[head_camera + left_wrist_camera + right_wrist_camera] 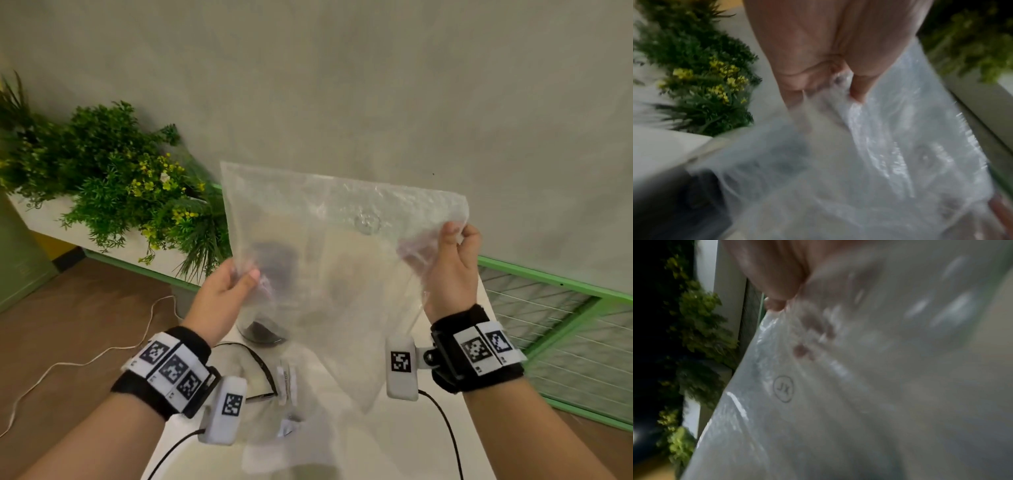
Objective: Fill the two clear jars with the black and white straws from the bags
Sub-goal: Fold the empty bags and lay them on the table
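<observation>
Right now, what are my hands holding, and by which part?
A clear crinkled plastic bag, stretched between both hands: left hand pinches its left edge, right hand grips its right edge.

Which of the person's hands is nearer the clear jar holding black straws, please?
Left. The left hand grips the clear plastic bag just above the clear jar; the right hand grips the bag's far side.

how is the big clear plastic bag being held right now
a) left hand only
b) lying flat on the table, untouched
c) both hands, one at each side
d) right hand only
c: in the head view the left hand and the right hand each pinch a side of the large clear plastic bag, which is raised above the white table.
</observation>
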The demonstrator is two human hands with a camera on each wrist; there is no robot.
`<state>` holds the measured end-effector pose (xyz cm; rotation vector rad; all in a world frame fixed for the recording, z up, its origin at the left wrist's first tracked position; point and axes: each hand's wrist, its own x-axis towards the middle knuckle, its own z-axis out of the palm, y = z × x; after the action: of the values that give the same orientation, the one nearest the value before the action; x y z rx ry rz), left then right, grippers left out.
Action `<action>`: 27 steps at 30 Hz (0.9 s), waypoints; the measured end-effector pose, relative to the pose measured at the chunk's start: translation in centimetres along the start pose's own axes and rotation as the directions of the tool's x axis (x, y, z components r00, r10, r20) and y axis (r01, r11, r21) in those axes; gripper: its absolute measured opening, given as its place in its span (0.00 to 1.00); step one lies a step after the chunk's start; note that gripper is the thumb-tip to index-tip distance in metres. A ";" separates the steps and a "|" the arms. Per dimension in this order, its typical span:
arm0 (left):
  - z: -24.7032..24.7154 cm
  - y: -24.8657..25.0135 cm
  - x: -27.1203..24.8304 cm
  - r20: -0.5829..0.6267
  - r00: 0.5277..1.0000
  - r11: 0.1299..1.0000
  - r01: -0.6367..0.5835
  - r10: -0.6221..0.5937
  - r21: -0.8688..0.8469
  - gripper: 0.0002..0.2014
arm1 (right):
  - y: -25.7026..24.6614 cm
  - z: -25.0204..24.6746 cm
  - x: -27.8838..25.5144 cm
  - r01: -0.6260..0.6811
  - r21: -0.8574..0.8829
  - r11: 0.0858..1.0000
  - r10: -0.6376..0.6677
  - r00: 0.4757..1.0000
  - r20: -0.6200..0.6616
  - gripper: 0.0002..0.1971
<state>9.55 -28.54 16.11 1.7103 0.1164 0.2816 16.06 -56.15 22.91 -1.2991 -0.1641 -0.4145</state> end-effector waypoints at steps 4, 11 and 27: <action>0.2 0.9 1.3 -0.104 0.995 0.997 -0.016 0.009 -0.072 0.08 | 3.8 -2.6 -2.7 -0.128 -0.324 0.937 0.207 0.953 0.223 0.48; -1.0 1.8 2.7 -0.279 0.960 0.999 -0.032 0.021 -0.034 0.09 | 8.9 -4.1 -5.9 -0.253 -0.447 0.858 0.289 0.957 0.012 0.15; -1.2 -7.0 -0.9 -0.250 0.931 0.933 0.313 -0.265 0.179 0.14 | 11.8 -2.9 -7.5 -0.417 -0.440 0.796 0.378 0.909 -0.176 0.22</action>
<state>8.99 -26.51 9.29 1.8435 0.5809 0.2445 13.45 -54.90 8.91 -1.7457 0.3001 -0.1392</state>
